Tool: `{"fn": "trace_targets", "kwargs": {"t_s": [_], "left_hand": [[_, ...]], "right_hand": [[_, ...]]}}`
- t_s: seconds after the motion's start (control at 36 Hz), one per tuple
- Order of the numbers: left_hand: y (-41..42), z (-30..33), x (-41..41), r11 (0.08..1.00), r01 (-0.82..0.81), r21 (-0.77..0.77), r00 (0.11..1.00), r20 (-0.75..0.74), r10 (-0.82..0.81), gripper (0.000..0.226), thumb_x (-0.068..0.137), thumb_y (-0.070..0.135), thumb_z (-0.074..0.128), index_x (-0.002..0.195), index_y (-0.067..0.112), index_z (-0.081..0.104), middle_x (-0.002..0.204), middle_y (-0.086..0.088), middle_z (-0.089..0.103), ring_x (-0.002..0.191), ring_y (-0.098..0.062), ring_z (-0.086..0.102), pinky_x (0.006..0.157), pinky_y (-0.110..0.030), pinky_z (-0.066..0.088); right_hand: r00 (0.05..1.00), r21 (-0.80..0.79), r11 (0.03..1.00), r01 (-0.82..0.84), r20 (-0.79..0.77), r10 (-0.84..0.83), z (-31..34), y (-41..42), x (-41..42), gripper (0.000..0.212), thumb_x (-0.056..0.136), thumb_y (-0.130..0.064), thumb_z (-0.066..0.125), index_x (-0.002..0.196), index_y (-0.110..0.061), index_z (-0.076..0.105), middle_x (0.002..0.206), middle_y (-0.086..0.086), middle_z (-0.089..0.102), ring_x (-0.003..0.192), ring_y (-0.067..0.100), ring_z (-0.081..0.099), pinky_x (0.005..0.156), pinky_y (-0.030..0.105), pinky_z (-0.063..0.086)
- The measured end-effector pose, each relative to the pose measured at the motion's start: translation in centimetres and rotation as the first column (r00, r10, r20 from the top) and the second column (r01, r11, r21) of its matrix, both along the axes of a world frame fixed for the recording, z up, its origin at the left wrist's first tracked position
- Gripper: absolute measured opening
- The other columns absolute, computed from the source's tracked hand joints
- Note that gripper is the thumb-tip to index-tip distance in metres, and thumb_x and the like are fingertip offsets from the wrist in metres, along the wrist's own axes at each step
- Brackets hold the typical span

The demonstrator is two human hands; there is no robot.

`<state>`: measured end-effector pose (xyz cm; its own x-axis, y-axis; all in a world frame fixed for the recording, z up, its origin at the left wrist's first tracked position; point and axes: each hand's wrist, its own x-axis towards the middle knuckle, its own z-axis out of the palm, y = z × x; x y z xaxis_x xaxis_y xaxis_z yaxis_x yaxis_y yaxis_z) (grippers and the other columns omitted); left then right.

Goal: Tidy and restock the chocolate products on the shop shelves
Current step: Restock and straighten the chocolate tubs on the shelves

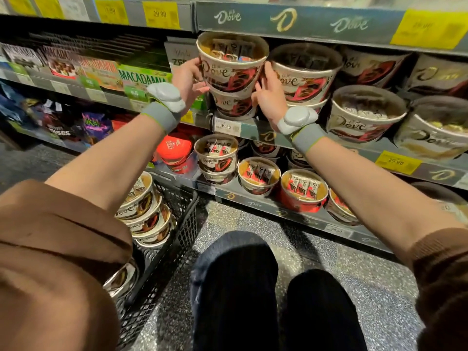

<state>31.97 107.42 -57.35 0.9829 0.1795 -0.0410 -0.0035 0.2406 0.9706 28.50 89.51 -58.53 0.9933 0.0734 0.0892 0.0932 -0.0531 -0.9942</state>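
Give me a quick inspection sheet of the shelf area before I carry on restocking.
Surface: middle shelf, edge strip with price tags.
Job's things: Dove tub held tilted atop a lower tub; more tubs to its right and on the shelf below; spare tubs stacked in the black basket.
Clutter: nothing seen.
Grippers: left hand and right hand grip the tub's sides; grey wristbands with pods on both.
Cables: nothing seen.
Surroundings: macadamia boxes on the left, speckled floor, person's knees below.
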Motion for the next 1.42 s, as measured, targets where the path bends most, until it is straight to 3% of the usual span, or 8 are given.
{"fn": "trace_targets", "kwargs": {"t_s": [0.25,0.36,0.5,0.69,0.92,1.17,1.25,1.42], "left_hand": [[1.3,-1.2,1.7,0.984,0.011,0.176,1.0,0.027,-0.016,0.061,0.056,-0.002,0.033,0.111,0.002,0.06,0.092,-0.009,0.054,0.071,-0.013,0.042,0.043,-0.014,0.031],[0.7,-1.0,1.9,0.991,0.013,0.13,0.998,0.065,-0.021,0.062,0.036,0.002,0.036,0.092,0.002,0.062,0.099,-0.013,0.059,0.075,-0.018,0.047,0.04,-0.014,0.03],[1.0,-1.7,3.8,0.978,-0.028,0.206,1.0,0.02,0.024,0.065,0.068,-0.014,0.023,0.119,0.003,0.06,0.127,-0.013,0.057,0.114,-0.026,0.053,0.059,-0.015,0.048],[1.7,-2.4,5.0,0.964,-0.032,0.265,0.995,-0.08,0.055,0.07,0.043,-0.003,0.031,0.104,0.003,0.064,0.095,-0.014,0.048,0.086,-0.02,0.046,0.055,-0.015,0.045],[1.1,-2.4,5.2,0.96,-0.013,0.28,0.992,-0.118,0.048,0.047,0.073,-0.016,0.023,0.079,0.014,0.058,0.081,-0.006,0.051,0.072,-0.012,0.047,0.05,-0.014,0.041],[0.7,-1.3,3.1,0.912,-0.079,0.403,0.994,-0.032,0.1,0.037,0.081,-0.014,0.033,0.071,0.015,0.052,0.066,-0.004,0.047,0.057,-0.009,0.044,0.047,-0.017,0.038],[0.8,-1.3,2.0,0.902,-0.13,0.411,0.987,-0.032,0.156,0.034,0.084,-0.009,0.037,0.073,0.019,0.052,0.067,-0.003,0.049,0.059,-0.009,0.045,0.056,-0.022,0.04],[-1.1,-1.6,-2.1,0.873,-0.156,0.462,0.985,0.004,0.174,0.033,0.084,-0.009,0.036,0.072,0.018,0.053,0.068,-0.002,0.054,0.056,-0.01,0.047,0.051,-0.021,0.034]], "right_hand": [[1.0,-0.041,0.999,0.004,0.003,-0.004,-0.5,0.7,1.7,0.077,0.085,0.017,0.04,0.151,-0.003,0.003,0.159,0.011,0.009,0.146,0.02,0.012,0.116,0.028,0.023],[1.0,-0.086,0.996,0.0,0.024,0.002,-1.0,0.8,2.5,0.085,0.073,0.001,0.048,0.15,-0.003,0.012,0.156,0.016,0.021,0.144,0.026,0.021,0.115,0.043,0.03],[1.0,-0.116,0.993,0.028,-0.011,-0.029,-0.8,0.8,2.5,0.078,0.085,0.014,0.042,0.15,-0.001,0.001,0.159,0.013,0.002,0.147,0.025,0.008,0.119,0.037,0.018],[0.998,-0.151,0.988,0.015,0.065,-0.005,-2.8,0.5,4.3,0.083,0.074,-0.004,0.049,0.149,-0.001,0.014,0.156,0.013,0.02,0.145,0.023,0.02,0.119,0.036,0.019],[0.988,-0.272,0.96,0.061,0.152,-0.02,-4.9,-0.1,7.4,0.085,0.064,-0.033,0.052,0.141,-0.002,0.033,0.144,0.017,0.04,0.135,0.029,0.037,0.109,0.049,0.036],[0.995,-0.349,0.936,0.048,0.102,-0.013,-3.1,-0.8,4.7,0.072,0.079,-0.01,0.056,0.147,-0.007,0.03,0.15,0.009,0.036,0.139,0.021,0.033,0.115,0.039,0.029],[0.989,-0.334,0.941,0.05,0.145,-0.001,-2.3,-1.5,2.7,0.056,0.084,0.005,0.053,0.138,0.002,0.04,0.137,0.006,0.047,0.127,0.016,0.044,0.107,0.018,0.031],[0.978,-0.307,0.944,0.119,0.203,-0.057,-2.5,-5.1,-1.0,0.013,0.089,-0.006,0.055,0.097,-0.003,0.065,0.086,0.0,0.063,0.08,0.014,0.058,0.079,0.033,0.048]]}}
